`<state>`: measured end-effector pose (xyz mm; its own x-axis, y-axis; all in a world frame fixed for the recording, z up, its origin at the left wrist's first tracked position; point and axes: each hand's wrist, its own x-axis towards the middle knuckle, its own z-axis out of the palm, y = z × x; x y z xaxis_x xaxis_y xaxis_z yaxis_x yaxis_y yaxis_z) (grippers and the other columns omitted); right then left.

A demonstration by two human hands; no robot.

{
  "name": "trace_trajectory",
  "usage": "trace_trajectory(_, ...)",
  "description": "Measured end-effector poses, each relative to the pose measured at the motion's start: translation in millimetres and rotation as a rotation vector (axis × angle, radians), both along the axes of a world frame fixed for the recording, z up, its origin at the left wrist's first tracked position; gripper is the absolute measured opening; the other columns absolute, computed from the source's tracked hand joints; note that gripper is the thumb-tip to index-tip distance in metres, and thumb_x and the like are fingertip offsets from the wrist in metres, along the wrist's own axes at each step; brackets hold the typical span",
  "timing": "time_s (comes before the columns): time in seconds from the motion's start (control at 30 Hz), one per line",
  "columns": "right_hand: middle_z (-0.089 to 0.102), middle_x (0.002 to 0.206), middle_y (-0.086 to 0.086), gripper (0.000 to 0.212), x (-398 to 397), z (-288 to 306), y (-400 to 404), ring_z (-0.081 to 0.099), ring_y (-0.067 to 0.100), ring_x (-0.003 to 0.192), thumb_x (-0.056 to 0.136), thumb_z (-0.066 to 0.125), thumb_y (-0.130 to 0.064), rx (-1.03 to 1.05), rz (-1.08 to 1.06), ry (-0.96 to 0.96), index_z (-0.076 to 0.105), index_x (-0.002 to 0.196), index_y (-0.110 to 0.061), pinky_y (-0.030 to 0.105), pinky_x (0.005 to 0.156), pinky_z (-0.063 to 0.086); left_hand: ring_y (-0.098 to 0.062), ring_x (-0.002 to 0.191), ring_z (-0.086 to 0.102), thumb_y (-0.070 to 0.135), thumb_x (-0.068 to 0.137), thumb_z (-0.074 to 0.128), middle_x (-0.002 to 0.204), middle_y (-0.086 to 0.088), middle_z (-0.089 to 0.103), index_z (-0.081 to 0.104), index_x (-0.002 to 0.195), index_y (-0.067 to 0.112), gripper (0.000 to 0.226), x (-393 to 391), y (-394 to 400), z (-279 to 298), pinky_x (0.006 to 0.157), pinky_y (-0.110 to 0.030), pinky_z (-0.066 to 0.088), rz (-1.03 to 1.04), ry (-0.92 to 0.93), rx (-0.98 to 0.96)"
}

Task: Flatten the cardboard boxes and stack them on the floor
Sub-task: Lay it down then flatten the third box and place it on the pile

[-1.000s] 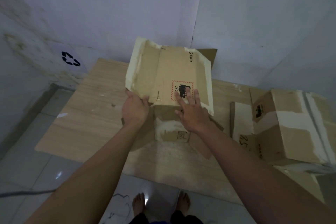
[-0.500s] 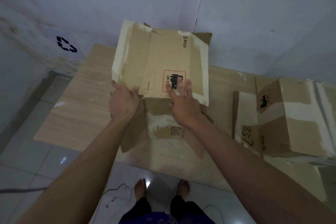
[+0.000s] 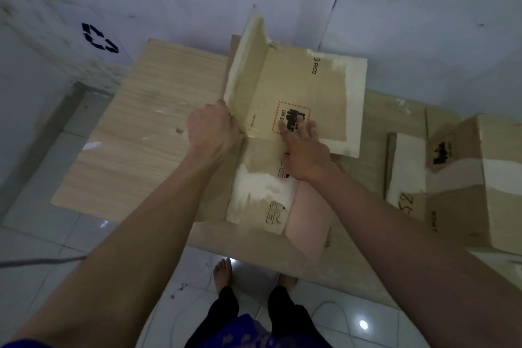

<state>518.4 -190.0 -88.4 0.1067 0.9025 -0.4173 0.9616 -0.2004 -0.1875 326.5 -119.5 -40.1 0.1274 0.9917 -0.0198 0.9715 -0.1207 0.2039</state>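
Box in hand: the cardboard box (image 3: 299,99) lies partly collapsed near the middle of the wooden board (image 3: 147,127), its left flap upright.
Left hand (image 3: 211,130): fingers curled round that flap's lower edge.
Right hand (image 3: 306,158): straight fingers pressing the labelled panel.
Remaining: second box (image 3: 474,178) at the board's right edge looks unflattened; no stack visible yet.
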Motion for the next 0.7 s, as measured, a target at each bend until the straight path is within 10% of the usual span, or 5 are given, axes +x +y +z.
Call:
trace_trajectory(0.47, -0.027, 0.163, -0.002, 0.082, -15, -104, -34, -0.023, 0.024, 0.151, 0.098, 0.043, -0.054, -0.14, -0.025, 0.063, -0.014, 0.156, -0.039, 0.058, 0.121, 0.004, -0.04, 0.116, 0.052, 0.018, 0.093, 0.049, 0.127, -0.023, 0.055, 0.034, 0.137, 0.001, 0.05, -35, -9, -118, 0.084, -0.045, 0.045, 0.23, -0.14, -0.266)
trace_trajectory(0.6, -0.012, 0.167, -0.003, 0.079, -16, -106, -39, -0.015, 0.021, 0.153, 0.094, 0.051, -0.051, 0.014, -0.104, 0.107, 0.007, 0.158, -0.037, 0.055, 0.123, 0.007, -0.037, 0.146, 0.014, 0.019, 0.088, 0.055, 0.161, -0.017, 0.006, 0.005, 0.154, 0.023, 0.083, -37, -6, -132, 0.104, -0.057, 0.035, 0.159, -0.036, -0.36)
trace_trajectory(0.7, -0.001, 0.167, 0.005, 0.084, -12, -107, -45, -0.008, 0.026, 0.154, 0.084, 0.064, -0.06, 0.117, -0.289, 0.071, 0.025, 0.154, -0.035, 0.055, 0.123, 0.004, -0.037, 0.143, 0.016, 0.039, 0.09, 0.055, 0.157, -0.017, 0.009, 0.016, 0.149, 0.029, 0.072, -35, -12, -140, 0.101, -0.059, 0.035, 0.093, 0.029, -0.47)
